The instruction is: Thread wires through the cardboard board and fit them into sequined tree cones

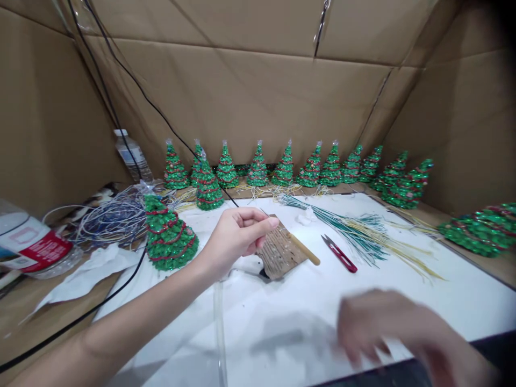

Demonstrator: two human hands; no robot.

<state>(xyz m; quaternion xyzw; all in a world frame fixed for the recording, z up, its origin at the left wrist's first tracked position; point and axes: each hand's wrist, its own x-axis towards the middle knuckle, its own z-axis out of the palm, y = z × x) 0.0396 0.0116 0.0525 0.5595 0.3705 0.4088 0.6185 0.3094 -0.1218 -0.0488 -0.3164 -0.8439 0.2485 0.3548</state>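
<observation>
My left hand is closed in a pinch above the white work surface; what its fingertips hold, if anything, is too small to make out. Just beyond and below it lies a piece of ridged cardboard with a tan stick across it. Low on the right, my right hand is smeared by motion over the front edge of the surface, and its fingers are unclear. Red-handled snips rest between the cardboard and a bundle of green and yellow wires. A green tree with red garland stands left of my left hand.
Several small decorated trees line the back by the cardboard wall. Tangled wires, a large bottle and a smaller bottle are at left. A black cable crosses there. Another tree lies tipped at right.
</observation>
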